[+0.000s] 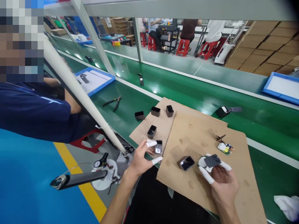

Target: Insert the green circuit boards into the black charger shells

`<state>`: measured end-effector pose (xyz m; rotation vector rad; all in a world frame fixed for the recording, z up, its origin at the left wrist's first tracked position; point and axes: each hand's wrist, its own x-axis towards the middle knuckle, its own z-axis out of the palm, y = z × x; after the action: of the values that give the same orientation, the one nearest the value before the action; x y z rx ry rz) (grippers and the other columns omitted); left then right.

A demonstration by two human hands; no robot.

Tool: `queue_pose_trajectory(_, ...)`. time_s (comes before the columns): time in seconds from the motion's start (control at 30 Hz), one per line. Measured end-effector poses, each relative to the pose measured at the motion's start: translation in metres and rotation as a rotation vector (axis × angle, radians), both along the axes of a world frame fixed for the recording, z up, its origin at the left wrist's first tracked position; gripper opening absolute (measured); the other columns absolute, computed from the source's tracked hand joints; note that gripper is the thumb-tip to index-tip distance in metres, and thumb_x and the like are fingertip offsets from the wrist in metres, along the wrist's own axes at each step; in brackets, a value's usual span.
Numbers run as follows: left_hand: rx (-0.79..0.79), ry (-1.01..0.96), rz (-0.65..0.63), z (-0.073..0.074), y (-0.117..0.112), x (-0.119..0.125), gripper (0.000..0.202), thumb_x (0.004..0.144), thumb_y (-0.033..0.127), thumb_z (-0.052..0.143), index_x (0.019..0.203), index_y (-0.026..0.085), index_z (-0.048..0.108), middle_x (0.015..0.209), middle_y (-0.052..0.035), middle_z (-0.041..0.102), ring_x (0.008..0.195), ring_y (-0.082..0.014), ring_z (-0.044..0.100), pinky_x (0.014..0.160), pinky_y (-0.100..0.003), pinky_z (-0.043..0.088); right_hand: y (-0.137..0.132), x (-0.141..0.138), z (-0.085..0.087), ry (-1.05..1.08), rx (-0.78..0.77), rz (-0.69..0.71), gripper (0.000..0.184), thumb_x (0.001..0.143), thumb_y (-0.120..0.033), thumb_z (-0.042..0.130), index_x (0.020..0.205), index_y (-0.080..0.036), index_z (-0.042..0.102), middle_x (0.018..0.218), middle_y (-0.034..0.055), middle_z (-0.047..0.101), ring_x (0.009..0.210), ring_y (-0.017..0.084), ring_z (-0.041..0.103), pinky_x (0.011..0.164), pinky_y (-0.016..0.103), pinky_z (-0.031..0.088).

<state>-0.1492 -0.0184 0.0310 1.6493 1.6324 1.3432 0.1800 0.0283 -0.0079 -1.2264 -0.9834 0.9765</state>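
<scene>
My left hand [142, 157], with white finger cots on thumb and forefinger, has its fingers apart at a small black open box [158, 147] with a shiny inside. The forefinger tip meets the box's left edge in this view; a firm grip does not show. My right hand [220, 174], also in white finger cots, holds a dark flat plastic piece [212, 160] with a round white part [204, 163] beside it. A black box with a glossy dark face [187, 163] lies on the cardboard [184, 133] between my hands. Behind my right hand is a small wired assembly [224, 147].
Several black open boxes [152, 131] stand at the left of the cardboard. Pliers [113, 102] lie on the green bench. Black units [223, 111] sit on the green belt [158, 85]. A co-worker's sleeve [37, 115] and a slanted white post [84, 98] are at left.
</scene>
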Motion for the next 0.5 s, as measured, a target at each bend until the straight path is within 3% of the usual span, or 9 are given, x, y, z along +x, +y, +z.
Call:
queue_pose_trajectory(0.13, -0.152, 0.03, -0.013, -0.002, 0.01, 0.006, 0.081, 0.081, 0.038, 0.096, 0.151, 0.023, 0.058, 0.119, -0.0051, 0.065, 0.072, -0.0117, 0.067, 0.07, -0.031, 0.067, 0.003, -0.002, -0.001, -0.015, -0.001, -0.034, 0.076, 0.045, -0.03, 0.111, 0.109, -0.02, 0.073, 0.11, 0.0119, 0.082, 0.105, 0.035, 0.081, 0.116, 0.074, 0.053)
queue_pose_trajectory(0.27, -0.127, 0.112, -0.026, 0.015, 0.016, 0.012, 0.059, 0.082, 0.031, 0.095, 0.134, 0.023, 0.067, 0.112, -0.0043, 0.068, 0.092, -0.0196, 0.072, 0.086, -0.036, 0.066, 0.0, -0.005, 0.009, -0.005, -0.011, -0.032, 0.069, 0.048, -0.026, 0.109, 0.107, -0.02, 0.073, 0.114, 0.0133, 0.083, 0.104, 0.036, 0.082, 0.112, 0.071, 0.057)
queue_pose_trajectory(0.37, -0.013, 0.064, -0.03, 0.039, 0.011, 0.02, 0.06, 0.081, 0.033, 0.096, 0.132, 0.022, 0.068, 0.118, -0.0082, 0.07, 0.111, -0.0261, 0.072, 0.099, -0.042, 0.064, -0.009, -0.007, 0.03, 0.007, -0.039, -0.022, 0.063, 0.056, -0.028, 0.106, 0.112, -0.02, 0.076, 0.125, 0.0162, 0.081, 0.108, 0.038, 0.081, 0.105, 0.068, 0.063)
queue_pose_trajectory(0.5, 0.089, -0.053, -0.071, 0.071, 0.003, 0.036, 0.066, 0.08, 0.033, 0.097, 0.139, 0.022, 0.068, 0.119, -0.0086, 0.068, 0.11, -0.0252, 0.072, 0.095, -0.043, 0.067, -0.023, -0.007, 0.077, 0.016, -0.005, 0.027, 0.076, 0.057, -0.032, 0.109, 0.125, -0.024, 0.077, 0.131, 0.0172, 0.08, 0.114, 0.042, 0.08, 0.093, 0.06, 0.069)
